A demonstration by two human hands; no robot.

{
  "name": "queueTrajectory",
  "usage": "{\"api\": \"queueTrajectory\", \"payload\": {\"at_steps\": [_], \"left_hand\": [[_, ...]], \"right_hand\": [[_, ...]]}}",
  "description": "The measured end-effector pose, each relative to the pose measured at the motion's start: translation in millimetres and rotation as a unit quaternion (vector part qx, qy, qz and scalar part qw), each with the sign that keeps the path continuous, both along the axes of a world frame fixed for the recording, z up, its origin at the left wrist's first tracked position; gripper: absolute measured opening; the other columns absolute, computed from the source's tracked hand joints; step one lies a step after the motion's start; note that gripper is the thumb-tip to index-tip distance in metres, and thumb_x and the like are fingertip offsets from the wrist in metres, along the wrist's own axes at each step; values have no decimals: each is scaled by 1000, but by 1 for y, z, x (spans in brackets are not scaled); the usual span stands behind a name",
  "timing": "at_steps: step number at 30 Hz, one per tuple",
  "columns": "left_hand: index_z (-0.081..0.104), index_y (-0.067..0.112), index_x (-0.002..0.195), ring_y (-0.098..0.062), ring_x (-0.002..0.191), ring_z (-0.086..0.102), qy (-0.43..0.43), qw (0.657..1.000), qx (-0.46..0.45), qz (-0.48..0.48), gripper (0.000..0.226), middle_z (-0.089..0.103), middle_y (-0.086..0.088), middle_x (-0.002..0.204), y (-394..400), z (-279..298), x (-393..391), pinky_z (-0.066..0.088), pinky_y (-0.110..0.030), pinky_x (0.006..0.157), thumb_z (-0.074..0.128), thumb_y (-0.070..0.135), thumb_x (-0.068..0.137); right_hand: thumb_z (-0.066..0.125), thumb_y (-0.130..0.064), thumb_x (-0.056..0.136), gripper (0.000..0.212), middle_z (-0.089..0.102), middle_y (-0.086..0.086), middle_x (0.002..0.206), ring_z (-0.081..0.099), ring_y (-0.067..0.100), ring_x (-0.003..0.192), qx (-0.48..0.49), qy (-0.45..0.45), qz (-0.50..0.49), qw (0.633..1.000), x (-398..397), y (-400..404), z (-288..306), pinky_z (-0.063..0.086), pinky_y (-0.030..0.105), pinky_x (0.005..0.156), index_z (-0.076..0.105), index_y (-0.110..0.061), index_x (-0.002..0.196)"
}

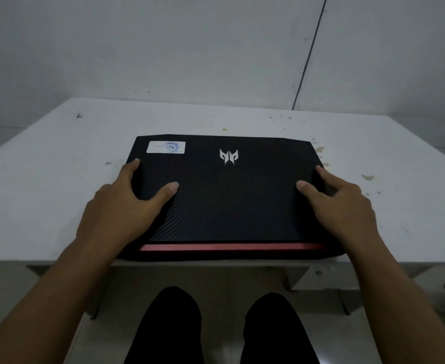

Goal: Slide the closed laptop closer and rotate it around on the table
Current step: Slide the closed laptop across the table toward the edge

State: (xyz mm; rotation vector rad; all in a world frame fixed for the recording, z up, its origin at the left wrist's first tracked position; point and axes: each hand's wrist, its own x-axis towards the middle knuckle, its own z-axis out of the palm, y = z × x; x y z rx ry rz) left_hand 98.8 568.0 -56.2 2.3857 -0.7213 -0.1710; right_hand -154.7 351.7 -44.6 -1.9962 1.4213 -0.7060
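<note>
My hands clamp the closed laptop (pixel 226 195) by its side edges, left hand (pixel 126 203) and right hand (pixel 344 203) with thumbs pressed on the lid, for an even hold when turning. It lies mid-frame, its red-striped edge overhanging the counter (pixel 45 164) rim.

One view only: a wide-angle camera on my head. It looked forward and down, from close above the worktop (pixel 58 158), taking in my forearms, my knees and the wall (pixel 163 48) beyond.
</note>
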Motion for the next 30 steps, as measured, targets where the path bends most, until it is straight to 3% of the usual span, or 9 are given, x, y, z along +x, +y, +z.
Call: {"api": "queueTrajectory", "payload": {"at_steps": [11, 30], "left_hand": [[26, 35, 160, -35, 134, 52, -19, 997, 75, -31, 101, 51, -8, 153, 14, -2, 2, 42, -47, 101, 43, 89, 77], [25, 33, 157, -38, 130, 54, -27, 991, 128, -36, 107, 53, -11, 151, -15, -7, 34, 43, -49, 99, 34, 96, 71]], "right_hand": [[52, -63, 91, 69, 52, -1, 149, 52, 29, 130, -16, 73, 27, 997, -3, 15, -11, 42, 42, 101, 43, -34, 152], [43, -60, 97, 64, 53, 5, 147, 52, 32, 128, -35, 161, 46, 985, 20, -6, -9, 42, 42, 98, 38, -28, 152]]}}
